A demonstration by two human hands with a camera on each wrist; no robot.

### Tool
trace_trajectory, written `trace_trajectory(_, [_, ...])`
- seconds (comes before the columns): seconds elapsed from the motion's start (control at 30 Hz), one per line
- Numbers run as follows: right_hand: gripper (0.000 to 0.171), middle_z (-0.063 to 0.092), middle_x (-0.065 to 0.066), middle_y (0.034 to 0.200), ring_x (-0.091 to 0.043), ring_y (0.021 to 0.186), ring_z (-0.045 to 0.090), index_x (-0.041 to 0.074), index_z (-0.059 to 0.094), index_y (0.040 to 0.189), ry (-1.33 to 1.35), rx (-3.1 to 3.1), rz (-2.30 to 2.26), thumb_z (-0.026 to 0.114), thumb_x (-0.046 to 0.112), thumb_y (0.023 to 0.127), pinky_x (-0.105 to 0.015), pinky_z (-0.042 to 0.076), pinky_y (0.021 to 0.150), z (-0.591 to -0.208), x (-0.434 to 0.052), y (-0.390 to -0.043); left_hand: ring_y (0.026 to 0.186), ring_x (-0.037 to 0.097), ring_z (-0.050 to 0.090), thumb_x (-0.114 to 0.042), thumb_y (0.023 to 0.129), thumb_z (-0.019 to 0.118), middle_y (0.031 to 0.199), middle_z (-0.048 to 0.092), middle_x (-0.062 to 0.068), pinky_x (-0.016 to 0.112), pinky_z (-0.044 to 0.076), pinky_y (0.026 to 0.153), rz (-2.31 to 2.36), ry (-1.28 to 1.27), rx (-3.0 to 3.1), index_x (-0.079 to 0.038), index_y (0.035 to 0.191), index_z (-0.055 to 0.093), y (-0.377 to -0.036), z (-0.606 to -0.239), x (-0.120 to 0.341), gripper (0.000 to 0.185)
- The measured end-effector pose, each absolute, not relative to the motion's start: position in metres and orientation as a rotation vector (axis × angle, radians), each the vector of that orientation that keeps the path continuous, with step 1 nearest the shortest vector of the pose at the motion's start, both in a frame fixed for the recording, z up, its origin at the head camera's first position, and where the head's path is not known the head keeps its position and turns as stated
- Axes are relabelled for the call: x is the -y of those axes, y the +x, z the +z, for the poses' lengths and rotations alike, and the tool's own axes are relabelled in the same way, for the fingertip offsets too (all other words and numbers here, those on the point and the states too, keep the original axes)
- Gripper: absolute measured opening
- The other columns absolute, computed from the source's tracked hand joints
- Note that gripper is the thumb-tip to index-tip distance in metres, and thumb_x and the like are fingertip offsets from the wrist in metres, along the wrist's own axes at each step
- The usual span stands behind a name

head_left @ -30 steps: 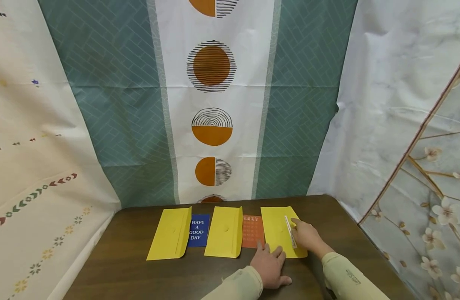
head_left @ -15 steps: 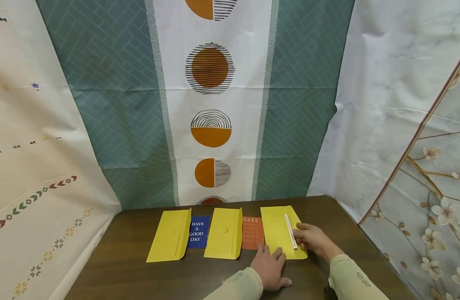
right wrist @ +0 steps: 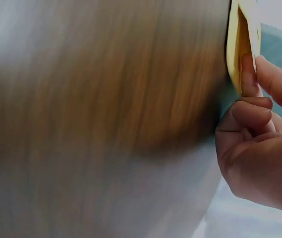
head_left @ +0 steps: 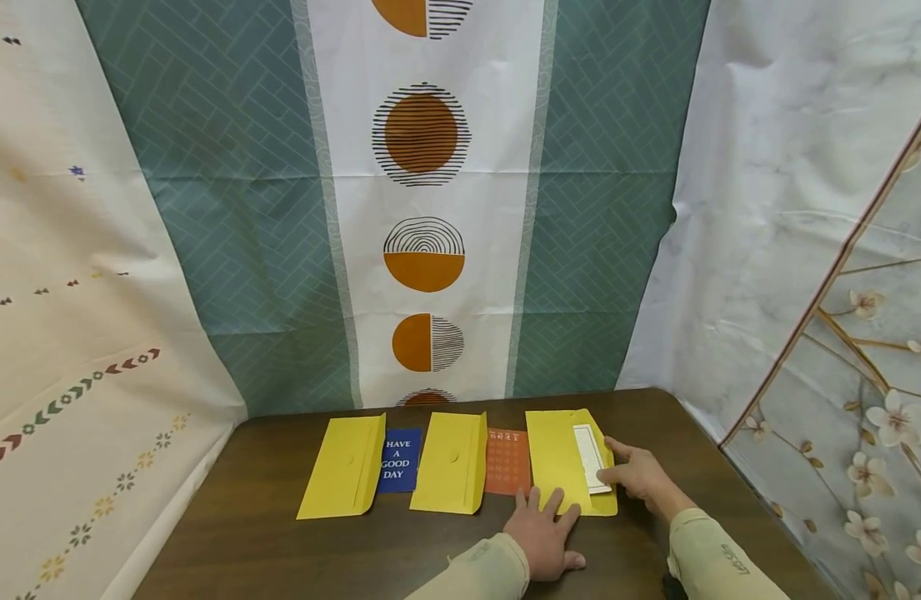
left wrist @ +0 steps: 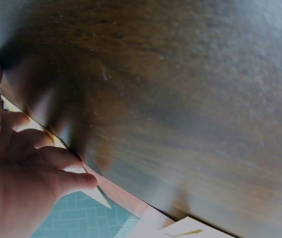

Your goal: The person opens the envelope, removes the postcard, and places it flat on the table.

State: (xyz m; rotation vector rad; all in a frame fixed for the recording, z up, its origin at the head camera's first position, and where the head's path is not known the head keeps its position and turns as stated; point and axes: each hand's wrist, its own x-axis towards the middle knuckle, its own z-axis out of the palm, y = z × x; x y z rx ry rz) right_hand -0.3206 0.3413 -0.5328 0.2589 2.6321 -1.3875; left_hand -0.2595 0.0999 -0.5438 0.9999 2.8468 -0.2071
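The rightmost yellow paper envelope (head_left: 561, 461) lies on the dark wooden surface (head_left: 280, 542) directly ahead of both hands, long axis running away from the person. The right hand (head_left: 640, 479) pinches its white-striped flap (head_left: 591, 458) at the right edge; the left hand (head_left: 538, 537) presses flat on the near corner. Three yellow envelopes, two cards: one blue (head_left: 397, 460), one orange (head_left: 508, 461).

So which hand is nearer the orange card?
Left. The left hand rests on the table just below the orange card; the right hand pinches the white card beyond the yellow envelope.
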Motion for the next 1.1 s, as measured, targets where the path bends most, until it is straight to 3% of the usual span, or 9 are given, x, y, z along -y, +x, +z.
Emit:
trace_trajectory(0.03, [0.087, 0.038, -0.04, 0.161, -0.023, 0.08, 0.058, 0.006, 0.036, 0.165, 0.26, -2.641, -1.378, 0.082, 0.02, 0.092, -0.035, 0.052, 0.068, -0.533, -0.348, -0.32, 0.156, 0.029, 0.042, -0.079, 0.1, 0.044, 0.172, 0.035, -0.014, 0.053, 0.037, 0.126, -0.194, 0.994, -2.839, -0.047, 0.163, 0.036, -0.26, -0.544, -0.1, 0.071])
trace_trajectory(0.13, [0.088, 0.034, -0.042, 0.162, -0.022, 0.076, 0.056, 0.003, 0.032, 0.166, 0.267, -2.662, -1.368, 0.079, 0.02, 0.094, -0.034, 0.05, 0.066, -0.532, -0.37, -0.317, 0.156, 0.029, 0.042, -0.079, 0.1, 0.045, 0.171, 0.037, -0.014, 0.053, 0.036, 0.127, -0.179, 0.984, -2.827, -0.047, 0.162, 0.038, -0.262, -0.544, -0.1, 0.07])
trace_trajectory(0.27, [0.088, 0.04, -0.045, 0.154, -0.013, 0.054, 0.029, -0.002, 0.028, 0.165, 0.316, -2.685, -1.375, 0.075, 0.017, 0.094, -0.031, 0.037, 0.056, -0.534, -0.398, -0.311, 0.156, 0.03, 0.043, -0.079, 0.1, 0.045, 0.171, 0.037, -0.013, 0.053, 0.035, 0.127, -0.193, 0.983, -2.828, -0.047, 0.162, 0.038, -0.263, -0.546, -0.1, 0.07])
trace_trajectory(0.5, [0.087, 0.05, -0.043, 0.137, -0.012, 0.053, 0.032, -0.006, 0.032, 0.162, 0.341, -2.743, -1.355, 0.076, 0.017, 0.09, -0.029, 0.038, 0.052, -0.533, -0.426, -0.305, 0.156, 0.03, 0.042, -0.078, 0.1, 0.045, 0.171, 0.037, -0.013, 0.053, 0.034, 0.128, -0.207, 0.988, -2.819, -0.047, 0.162, 0.037, -0.263, -0.542, -0.1, 0.07])
trace_trajectory(0.6, [0.086, 0.051, -0.047, 0.138, -0.029, 0.065, 0.049, -0.01, 0.035, 0.158, 0.336, -2.824, -1.26, 0.076, 0.018, 0.088, -0.036, 0.046, 0.062, -0.532, -0.433, -0.303, 0.156, 0.029, 0.042, -0.078, 0.1, 0.046, 0.171, 0.037, -0.013, 0.053, 0.034, 0.128, -0.207, 0.995, -2.819, -0.046, 0.162, 0.038, -0.261, -0.539, -0.1, 0.07])
trace_trajectory(0.67, [0.086, 0.047, -0.049, 0.144, -0.05, 0.09, 0.061, -0.012, 0.037, 0.157, 0.339, -2.881, -1.17, 0.077, 0.019, 0.087, -0.046, 0.056, 0.077, -0.532, -0.436, -0.301, 0.156, 0.029, 0.042, -0.078, 0.1, 0.046, 0.171, 0.037, -0.013, 0.052, 0.034, 0.128, -0.208, 0.999, -2.817, -0.046, 0.162, 0.038, -0.26, -0.538, -0.1, 0.07])
trace_trajectory(0.73, [0.085, 0.042, -0.05, 0.148, -0.064, 0.121, 0.055, -0.013, 0.04, 0.154, 0.329, -2.938, -1.079, 0.078, 0.022, 0.088, -0.058, 0.056, 0.096, -0.532, -0.438, -0.299, 0.156, 0.029, 0.041, -0.078, 0.1, 0.046, 0.171, 0.037, -0.013, 0.052, 0.033, 0.129, -0.208, 1.0, -2.811, -0.046, 0.162, 0.038, -0.259, -0.538, -0.1, 0.07])
trace_trajectory(0.8, [0.085, 0.039, -0.05, 0.149, -0.068, 0.136, 0.042, -0.014, 0.041, 0.153, 0.334, -2.966, -1.014, 0.078, 0.027, 0.089, -0.068, 0.048, 0.108, -0.532, -0.439, -0.297, 0.157, 0.029, 0.041, -0.078, 0.1, 0.046, 0.171, 0.037, -0.014, 0.052, 0.033, 0.129, -0.206, 0.999, -2.806, -0.047, 0.162, 0.038, -0.258, -0.538, -0.101, 0.07])
trace_trajectory(1.1, [0.082, 0.045, -0.048, 0.147, -0.067, 0.137, 0.044, -0.019, 0.043, 0.15, 0.385, -2.991, -0.948, 0.067, 0.043, 0.101, -0.07, 0.045, 0.11, -0.53, -0.435, -0.298, 0.156, 0.021, 0.045, -0.077, 0.099, 0.051, 0.169, 0.042, -0.013, 0.047, 0.037, 0.127, -0.162, 1.144, -2.905, -0.038, 0.163, 0.041, -0.26, -0.53, -0.086, 0.076])
